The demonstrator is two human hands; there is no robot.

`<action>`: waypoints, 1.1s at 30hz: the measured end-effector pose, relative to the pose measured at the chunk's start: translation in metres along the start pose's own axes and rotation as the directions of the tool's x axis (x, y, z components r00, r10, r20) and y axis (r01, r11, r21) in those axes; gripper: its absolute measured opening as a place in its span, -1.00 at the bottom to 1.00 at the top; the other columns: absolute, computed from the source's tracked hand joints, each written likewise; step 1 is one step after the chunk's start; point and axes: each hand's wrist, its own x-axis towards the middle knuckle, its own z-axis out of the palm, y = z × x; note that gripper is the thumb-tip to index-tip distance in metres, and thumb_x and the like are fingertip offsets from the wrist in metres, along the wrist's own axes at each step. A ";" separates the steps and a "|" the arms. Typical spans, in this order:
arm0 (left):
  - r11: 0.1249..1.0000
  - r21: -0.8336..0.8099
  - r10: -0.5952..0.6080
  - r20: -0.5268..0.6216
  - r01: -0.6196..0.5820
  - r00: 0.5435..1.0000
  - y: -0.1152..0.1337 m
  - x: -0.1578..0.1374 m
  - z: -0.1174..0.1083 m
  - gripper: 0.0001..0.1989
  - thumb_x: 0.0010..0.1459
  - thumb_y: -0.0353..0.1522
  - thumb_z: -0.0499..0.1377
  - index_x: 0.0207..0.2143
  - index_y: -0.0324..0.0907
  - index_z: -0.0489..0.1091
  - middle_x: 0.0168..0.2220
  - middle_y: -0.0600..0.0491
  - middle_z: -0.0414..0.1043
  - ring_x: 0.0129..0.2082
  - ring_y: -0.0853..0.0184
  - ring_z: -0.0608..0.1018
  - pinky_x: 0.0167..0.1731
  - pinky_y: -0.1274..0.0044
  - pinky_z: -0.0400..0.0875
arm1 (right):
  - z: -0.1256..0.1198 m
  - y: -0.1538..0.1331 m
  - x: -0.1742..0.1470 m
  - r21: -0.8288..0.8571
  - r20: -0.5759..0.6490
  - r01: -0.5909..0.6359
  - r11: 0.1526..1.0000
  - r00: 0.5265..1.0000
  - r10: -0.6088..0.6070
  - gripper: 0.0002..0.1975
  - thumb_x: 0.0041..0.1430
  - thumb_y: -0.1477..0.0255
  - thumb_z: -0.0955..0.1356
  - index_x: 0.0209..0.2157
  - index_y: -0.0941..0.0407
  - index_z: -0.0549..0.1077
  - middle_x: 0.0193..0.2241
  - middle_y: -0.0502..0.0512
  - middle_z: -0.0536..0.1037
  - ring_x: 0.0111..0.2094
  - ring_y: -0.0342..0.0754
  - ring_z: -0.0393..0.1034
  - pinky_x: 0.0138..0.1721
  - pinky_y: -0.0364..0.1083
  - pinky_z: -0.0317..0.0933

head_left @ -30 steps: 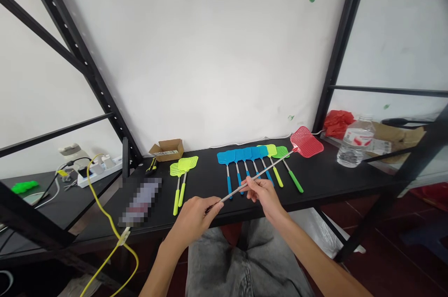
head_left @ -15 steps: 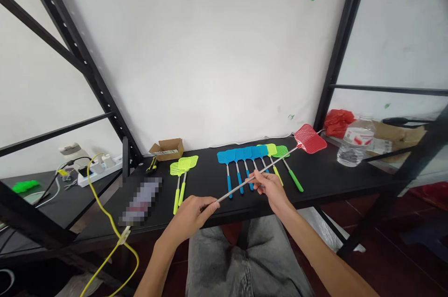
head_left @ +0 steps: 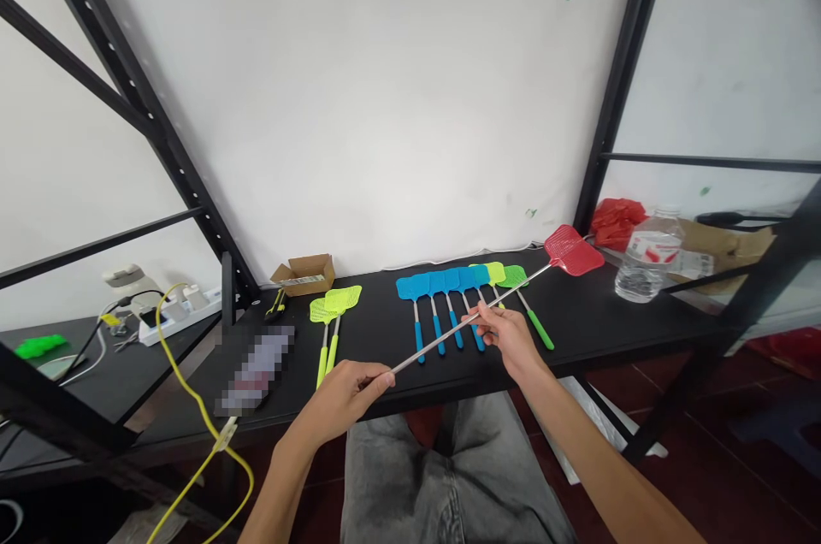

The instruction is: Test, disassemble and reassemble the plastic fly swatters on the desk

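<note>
A red fly swatter (head_left: 573, 251) with a long metal rod is held slantwise above the black table, its head up at the right. My left hand (head_left: 348, 394) is closed round its lower end, hiding the grip. Higher up, my right hand (head_left: 506, 339) pinches the rod between thumb and fingers. Behind the rod lies a row of several blue fly swatters (head_left: 438, 281), overlapping at their heads. A yellow-green swatter (head_left: 496, 273) and a green swatter (head_left: 540, 328) lie to their right. Two more yellow-green swatters (head_left: 342, 299) lie left, near my left hand.
At the table's left are a small cardboard box (head_left: 304, 275), a yellow-black cutter (head_left: 276, 304) and a blurred-out object (head_left: 259, 370). A yellow cable (head_left: 196, 390) hangs over the front edge. Black shelf posts (head_left: 625, 82) frame both sides. A large plastic bottle (head_left: 649, 257) stands right.
My right hand has slid slightly right and up along the rod. The red head has shifted a little right, while my left hand has moved slightly left.
</note>
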 end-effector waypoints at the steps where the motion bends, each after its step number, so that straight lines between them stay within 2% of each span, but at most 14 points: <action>1: 1.000 -0.002 0.004 0.002 -0.004 1.000 0.000 0.000 0.000 -0.56 0.31 -0.11 -0.09 -0.47 -0.19 0.30 -0.56 0.16 0.05 -0.53 0.42 0.10 -0.50 0.57 -0.04 | -0.001 0.000 0.000 0.001 0.002 0.002 1.000 1.000 -0.002 -0.60 -0.06 0.11 0.48 -0.44 0.20 0.60 -0.41 0.27 0.62 -0.55 -0.14 0.30 -0.64 -0.19 0.09; 12: 1.000 -0.019 -0.007 0.034 0.007 0.999 0.001 0.000 -0.003 -0.55 0.32 -0.11 -0.10 -0.44 -0.19 0.35 -0.56 0.16 0.03 -0.53 0.42 0.09 -0.51 0.56 -0.06 | -0.007 -0.006 0.003 0.008 -0.024 -0.014 1.000 1.000 0.014 -0.61 -0.06 0.11 0.49 -0.45 0.20 0.60 -0.41 0.26 0.62 -0.55 -0.16 0.28 -0.62 -0.20 0.08; 18: 0.999 0.020 -0.036 0.013 0.036 0.999 0.000 -0.003 -0.005 -0.57 0.32 -0.11 -0.10 -0.45 -0.17 0.32 -0.56 0.17 0.09 -0.53 0.41 0.18 -0.51 0.57 -0.01 | -0.007 -0.006 -0.001 0.004 0.056 -0.012 1.000 0.998 0.012 -0.61 -0.02 0.11 0.47 -0.40 0.20 0.61 -0.34 0.27 0.62 -0.54 -0.16 0.30 -0.60 -0.18 0.13; 24: 0.994 0.084 -0.068 -0.051 0.072 0.996 -0.001 -0.001 -0.005 -0.62 0.33 -0.14 -0.12 -0.42 -0.14 0.30 -0.53 0.17 0.23 -0.50 0.38 0.30 -0.46 0.57 0.09 | -0.005 -0.011 -0.003 0.006 0.129 0.039 0.999 0.991 -0.040 -0.62 0.05 0.11 0.43 -0.38 0.18 0.60 -0.31 0.25 0.61 -0.54 -0.16 0.32 -0.61 -0.19 0.14; 33: 0.993 0.071 -0.084 -0.099 0.091 0.992 0.001 -0.001 -0.007 -0.58 0.32 -0.13 -0.12 -0.25 -0.12 0.46 -0.37 0.09 0.48 -0.39 0.30 0.44 -0.33 0.54 0.23 | -0.003 -0.013 -0.004 0.040 0.142 0.010 0.999 0.990 -0.016 -0.57 0.02 0.04 0.42 -0.37 0.17 0.59 -0.29 0.24 0.62 -0.55 -0.17 0.35 -0.61 -0.20 0.15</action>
